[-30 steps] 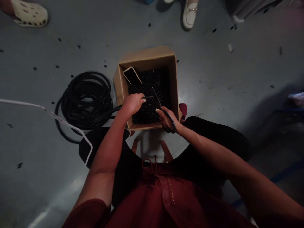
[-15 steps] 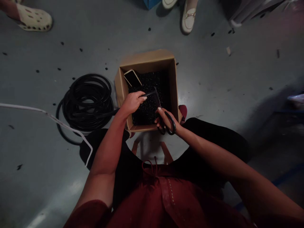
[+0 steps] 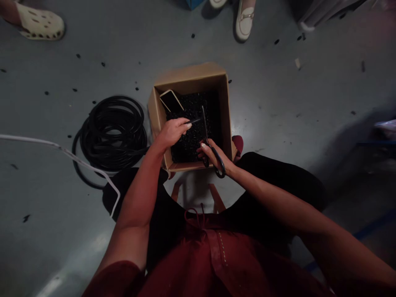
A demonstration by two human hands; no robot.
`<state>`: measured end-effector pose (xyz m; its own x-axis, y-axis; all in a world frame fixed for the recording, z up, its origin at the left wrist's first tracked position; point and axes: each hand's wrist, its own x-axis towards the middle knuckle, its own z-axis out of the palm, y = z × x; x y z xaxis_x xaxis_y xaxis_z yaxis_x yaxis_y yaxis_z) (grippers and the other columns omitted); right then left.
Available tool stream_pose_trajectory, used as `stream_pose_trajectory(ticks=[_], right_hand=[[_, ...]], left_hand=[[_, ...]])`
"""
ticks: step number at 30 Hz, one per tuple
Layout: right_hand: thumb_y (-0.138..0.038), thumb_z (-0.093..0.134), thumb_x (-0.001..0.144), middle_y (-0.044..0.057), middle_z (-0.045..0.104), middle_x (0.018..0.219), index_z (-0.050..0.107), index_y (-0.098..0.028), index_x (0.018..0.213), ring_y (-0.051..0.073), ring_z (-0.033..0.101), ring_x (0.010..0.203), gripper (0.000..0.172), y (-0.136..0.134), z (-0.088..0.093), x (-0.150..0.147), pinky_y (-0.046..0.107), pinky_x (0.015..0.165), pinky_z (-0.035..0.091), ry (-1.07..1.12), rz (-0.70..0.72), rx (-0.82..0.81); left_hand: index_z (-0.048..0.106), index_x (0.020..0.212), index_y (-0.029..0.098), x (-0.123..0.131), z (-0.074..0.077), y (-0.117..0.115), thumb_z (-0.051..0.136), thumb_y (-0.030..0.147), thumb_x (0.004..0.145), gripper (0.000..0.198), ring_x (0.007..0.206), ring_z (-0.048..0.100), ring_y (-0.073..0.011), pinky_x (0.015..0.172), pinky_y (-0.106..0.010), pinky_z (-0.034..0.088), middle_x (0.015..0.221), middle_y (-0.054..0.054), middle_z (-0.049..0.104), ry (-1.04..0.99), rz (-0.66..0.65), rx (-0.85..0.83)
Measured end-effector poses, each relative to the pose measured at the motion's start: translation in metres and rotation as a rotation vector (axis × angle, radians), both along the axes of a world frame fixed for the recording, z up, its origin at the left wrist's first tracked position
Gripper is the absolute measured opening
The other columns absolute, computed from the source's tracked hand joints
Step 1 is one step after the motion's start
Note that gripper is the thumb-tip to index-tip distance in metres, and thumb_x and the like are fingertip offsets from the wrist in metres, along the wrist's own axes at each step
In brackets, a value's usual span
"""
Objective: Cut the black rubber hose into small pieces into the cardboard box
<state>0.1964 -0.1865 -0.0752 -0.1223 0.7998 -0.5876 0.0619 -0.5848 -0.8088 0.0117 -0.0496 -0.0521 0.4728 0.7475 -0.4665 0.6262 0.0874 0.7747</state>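
My left hand (image 3: pixel 175 130) is closed around a thin, ridged black tube (image 3: pixel 194 121), whose end sticks out to the right over the box. In my right hand (image 3: pixel 215 152) are scissors (image 3: pixel 204 119) with black handles, their blades pointing up and away across the tube's end. Both hands are over an open cardboard box (image 3: pixel 190 79). Many small black cut pieces (image 3: pixel 193 101) lie inside it. A phone-like dark rectangle with a pale rim (image 3: pixel 171 101) leans in the box's far left corner.
Left of the box lies a coil of black tubing (image 3: pixel 113 134). A white cable (image 3: pixel 77 158) crosses at the left. Other people's shoes show at the top, a pale clog (image 3: pixel 41 22) and a white loafer (image 3: pixel 246 22). Small black bits dot the grey floor (image 3: pixel 272 95).
The scissor handles have come closer together and the blades look narrower. My right hand has shifted slightly left. My left hand still grips the tube.
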Motion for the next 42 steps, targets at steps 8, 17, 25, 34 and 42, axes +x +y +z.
stream_pose_trajectory(ticks=[8, 17, 25, 34, 42], right_hand=[[-0.071, 0.058, 0.092, 0.006, 0.07, 0.103, 0.055, -0.023, 0.114, 0.019, 0.069, 0.088, 0.053, 0.0023, 0.0036, -0.0008, 0.034, 0.079, 0.057, 0.024, -0.042, -0.021], [-0.068, 0.059, 0.093, 0.005, 0.071, 0.102, 0.056, -0.023, 0.113, 0.018, 0.069, 0.087, 0.05, 0.003, 0.0076, -0.0004, 0.034, 0.081, 0.056, 0.025, -0.028, -0.033], [-0.068, 0.058, 0.093, 0.005, 0.07, 0.101, 0.055, -0.022, 0.111, 0.017, 0.069, 0.085, 0.05, 0.0036, 0.0042, -0.0012, 0.033, 0.079, 0.055, 0.018, -0.022, -0.03], [-0.075, 0.058, 0.089, -0.001, 0.062, 0.086, 0.052, -0.023, 0.101, 0.012, 0.062, 0.069, 0.053, 0.0035, 0.0031, -0.0013, 0.025, 0.06, 0.052, 0.038, -0.045, -0.076], [-0.08, 0.057, 0.087, -0.002, 0.06, 0.082, 0.051, -0.023, 0.1, 0.011, 0.057, 0.064, 0.058, 0.0023, 0.0046, -0.0021, 0.024, 0.054, 0.049, 0.032, -0.056, -0.074]], left_hand=[[0.075, 0.102, 0.014, 0.0006, 0.0004, -0.0003, 0.054, 0.032, 0.094, 0.029, 0.075, 0.059, -0.0163, 0.072, -0.03, 0.044, 0.078, -0.004, 0.067, 0.038, -0.032, 0.01], [0.073, 0.1, 0.014, 0.0019, 0.0043, -0.0006, 0.052, 0.034, 0.094, 0.03, 0.078, 0.06, -0.0173, 0.074, -0.03, 0.045, 0.079, -0.004, 0.067, 0.059, -0.073, 0.025], [0.073, 0.098, 0.015, 0.0025, 0.0044, -0.0019, 0.051, 0.035, 0.092, 0.03, 0.078, 0.059, -0.0174, 0.074, -0.03, 0.044, 0.08, -0.003, 0.067, 0.037, -0.089, 0.013], [0.073, 0.096, 0.015, 0.0013, 0.0026, -0.0015, 0.051, 0.035, 0.093, 0.029, 0.077, 0.059, -0.0176, 0.075, -0.031, 0.044, 0.079, -0.004, 0.066, 0.05, -0.117, 0.001], [0.072, 0.09, 0.014, 0.0024, 0.0005, -0.0032, 0.051, 0.032, 0.093, 0.028, 0.077, 0.059, -0.0178, 0.076, -0.032, 0.045, 0.078, -0.004, 0.065, 0.064, -0.131, -0.013]])
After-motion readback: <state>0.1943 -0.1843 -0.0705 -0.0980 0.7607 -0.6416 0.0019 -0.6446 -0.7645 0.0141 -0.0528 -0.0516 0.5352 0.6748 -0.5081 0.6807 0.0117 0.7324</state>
